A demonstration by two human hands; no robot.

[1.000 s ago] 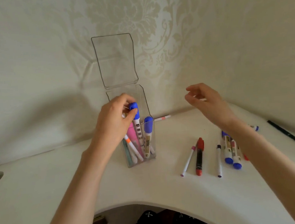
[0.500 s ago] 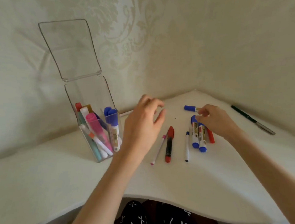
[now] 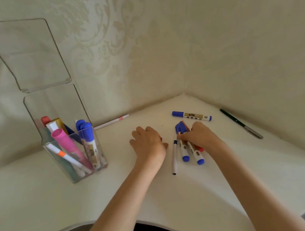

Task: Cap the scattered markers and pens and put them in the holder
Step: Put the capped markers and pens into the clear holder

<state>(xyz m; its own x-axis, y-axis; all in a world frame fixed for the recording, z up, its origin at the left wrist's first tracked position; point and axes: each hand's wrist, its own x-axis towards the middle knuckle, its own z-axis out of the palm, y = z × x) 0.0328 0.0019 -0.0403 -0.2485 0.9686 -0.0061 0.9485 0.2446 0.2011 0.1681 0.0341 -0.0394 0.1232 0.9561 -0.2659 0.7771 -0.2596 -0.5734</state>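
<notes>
Head view. Clear holder point(image 3: 56, 104) stands toward the back-left of the desk point(image 3: 117, 194), with its lid point(image 3: 26, 54) flipped up against the wall. Pink highlighter point(image 3: 68, 143), two blue-capped markers point(image 3: 88, 138) and other pens lean inside.

Left hand point(image 3: 148, 143) is palm down mid-desk, fingers curled over something with a sliver of red showing; cannot tell whether its grip holds anything.

Right hand point(image 3: 199, 135) has its grip clenched on the blue marker pair point(image 3: 185, 153) lying on the desk, and a red marker point(image 3: 200, 149) sits partly under that hand. Thin blue-tipped pen point(image 3: 174, 156) lies between the hands.

Lone blue marker point(image 3: 192, 115) lies near the back corner, a green pen point(image 3: 240, 123) by the right edge, and a thin white pen point(image 3: 112, 121) along the back edge.
</notes>
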